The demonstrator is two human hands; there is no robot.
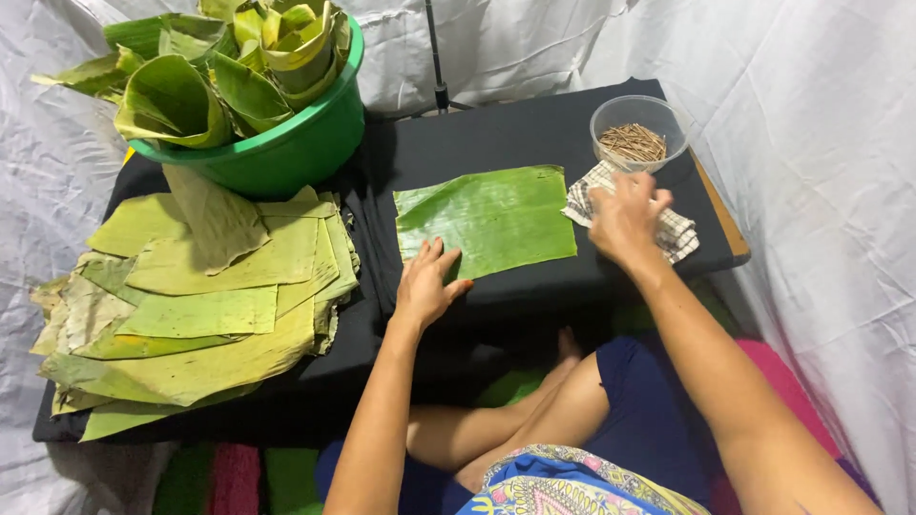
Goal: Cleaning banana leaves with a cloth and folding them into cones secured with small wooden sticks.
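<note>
Flat green banana leaf (487, 219) is pinned by spread left-hand (426, 284) fingers; checked cloth (674, 227) is pressed under right hand (625, 221), fingers spread.

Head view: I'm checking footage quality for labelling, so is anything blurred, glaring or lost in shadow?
Head view: light is soft and even; the banana leaf piece shows a mild sheen, no harsh glare. The right hand on the checked cloth looks slightly motion-blurred; the left hand is sharp. The black table swallows detail in dark folds.
</note>
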